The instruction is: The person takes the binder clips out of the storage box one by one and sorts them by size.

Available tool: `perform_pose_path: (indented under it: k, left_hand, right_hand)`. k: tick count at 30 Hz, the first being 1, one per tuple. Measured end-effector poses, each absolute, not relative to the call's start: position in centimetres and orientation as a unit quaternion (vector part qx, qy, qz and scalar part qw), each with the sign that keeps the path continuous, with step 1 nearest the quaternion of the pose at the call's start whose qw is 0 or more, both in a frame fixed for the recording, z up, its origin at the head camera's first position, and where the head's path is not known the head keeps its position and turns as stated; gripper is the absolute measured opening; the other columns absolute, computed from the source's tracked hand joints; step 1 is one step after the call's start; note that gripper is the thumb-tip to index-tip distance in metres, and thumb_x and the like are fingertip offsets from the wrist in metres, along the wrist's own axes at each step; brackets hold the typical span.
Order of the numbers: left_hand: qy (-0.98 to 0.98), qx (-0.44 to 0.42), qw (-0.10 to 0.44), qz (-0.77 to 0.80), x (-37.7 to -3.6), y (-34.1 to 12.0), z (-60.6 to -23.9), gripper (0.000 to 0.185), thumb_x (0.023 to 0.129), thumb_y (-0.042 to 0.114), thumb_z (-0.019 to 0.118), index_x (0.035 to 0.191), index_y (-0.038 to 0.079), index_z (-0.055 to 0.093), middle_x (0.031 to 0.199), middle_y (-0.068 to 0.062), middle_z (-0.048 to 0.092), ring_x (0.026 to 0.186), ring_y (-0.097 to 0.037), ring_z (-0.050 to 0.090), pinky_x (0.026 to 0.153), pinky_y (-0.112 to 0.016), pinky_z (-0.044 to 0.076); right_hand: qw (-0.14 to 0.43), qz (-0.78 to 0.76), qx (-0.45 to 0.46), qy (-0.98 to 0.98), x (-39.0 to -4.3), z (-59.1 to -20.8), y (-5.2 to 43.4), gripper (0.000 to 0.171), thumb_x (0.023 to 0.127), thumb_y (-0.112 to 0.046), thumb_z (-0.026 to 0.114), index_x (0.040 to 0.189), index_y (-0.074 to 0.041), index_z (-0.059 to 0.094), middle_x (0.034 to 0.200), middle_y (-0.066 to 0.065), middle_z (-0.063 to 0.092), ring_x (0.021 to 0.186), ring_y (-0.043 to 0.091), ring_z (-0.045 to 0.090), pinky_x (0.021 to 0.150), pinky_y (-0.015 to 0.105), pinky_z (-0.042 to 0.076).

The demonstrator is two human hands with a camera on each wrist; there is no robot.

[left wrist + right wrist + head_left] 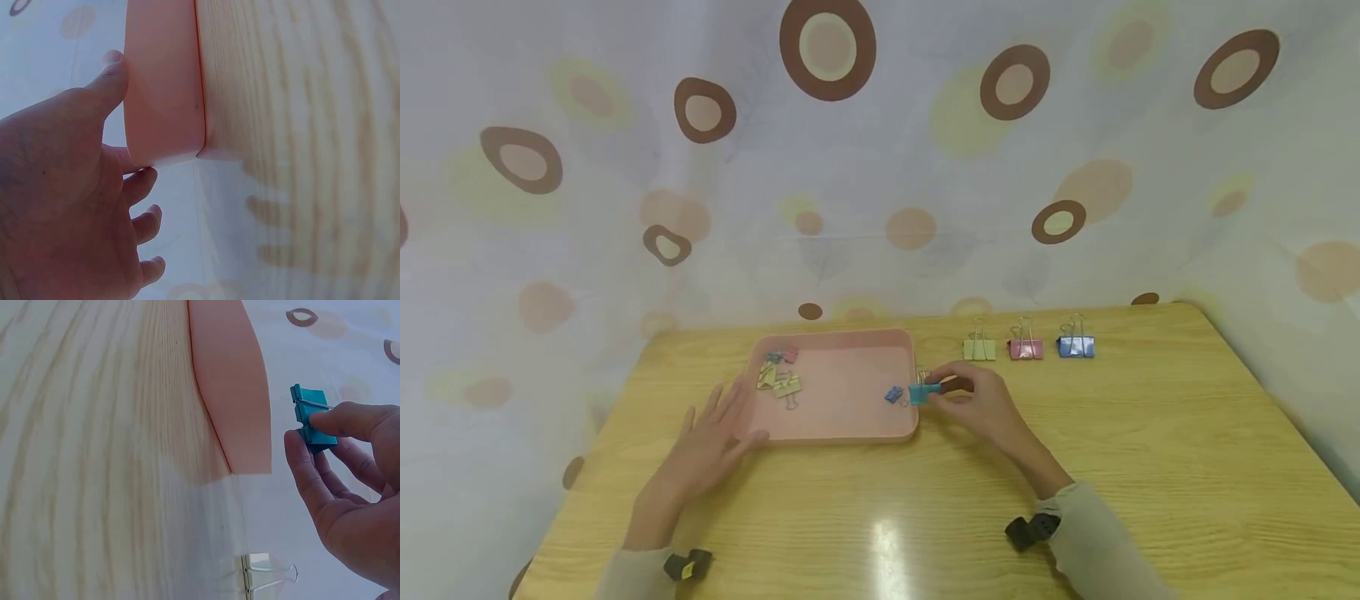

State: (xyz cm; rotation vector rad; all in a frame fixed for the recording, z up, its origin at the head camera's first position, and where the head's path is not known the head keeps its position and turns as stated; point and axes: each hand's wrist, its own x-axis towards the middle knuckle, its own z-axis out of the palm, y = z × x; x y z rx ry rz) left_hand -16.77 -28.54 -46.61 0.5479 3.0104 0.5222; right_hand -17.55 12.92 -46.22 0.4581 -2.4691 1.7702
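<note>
My right hand [981, 406] pinches a teal binder clip [922, 393] between thumb and fingers, above the right rim of a pink tray [842, 429]. In the right wrist view the teal clip [317, 415] is raised beside the tray wall [234, 394], with a wire handle showing. At the tray's front left corner my left hand [703, 454] touches the rim, thumb along the front edge and fingers spread at the side. Inside the tray a small blue binder clip [892, 394] lies at the right; yellow binder clips [787, 387] and small green and pink ones are at the left.
Behind and right of the tray, a light yellow binder clip [979, 350], a pink one [1026, 349] and a blue one [1077, 347] stand in a row on the wooden table [970, 508]. A patterned curtain [865, 183] hangs behind.
</note>
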Motion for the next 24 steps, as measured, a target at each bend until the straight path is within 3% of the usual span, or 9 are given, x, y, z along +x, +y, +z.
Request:
perform_pose_path:
  k: [15, 24]
  left_hand:
    - [0.967, 0.183, 0.017, 0.175, -17.3, -27.8, -46.7, 0.080, 0.105, 0.052, 0.050, 0.164, 0.006, 0.022, 0.170, -0.014, 0.017, 0.154, -0.047, 0.010, 0.117, -0.074, 0.005]
    - [0.967, 0.181, 0.024, 0.180, -17.4, -28.0, -46.4, 0.080, 0.105, 0.051, 0.050, 0.163, 0.004, 0.023, 0.170, -0.016, 0.017, 0.153, -0.049, 0.009, 0.116, -0.075, 0.004]
  right_hand:
    - [0.055, 0.534, 0.093, -0.839, -17.6, -46.4, 17.7, 0.018, 0.091, -0.004, 0.076, 0.109, -0.002, 0.075, 0.113, 0.015, 0.072, 0.099, 0.032, 0.072, 0.078, 0.024, 0.058]
    - [0.063, 0.536, 0.082, -0.838, -18.3, -47.9, 19.6, 0.019, 0.091, -0.003, 0.077, 0.109, 0.003, 0.074, 0.111, 0.020, 0.072, 0.098, 0.036, 0.072, 0.081, 0.019, 0.056]
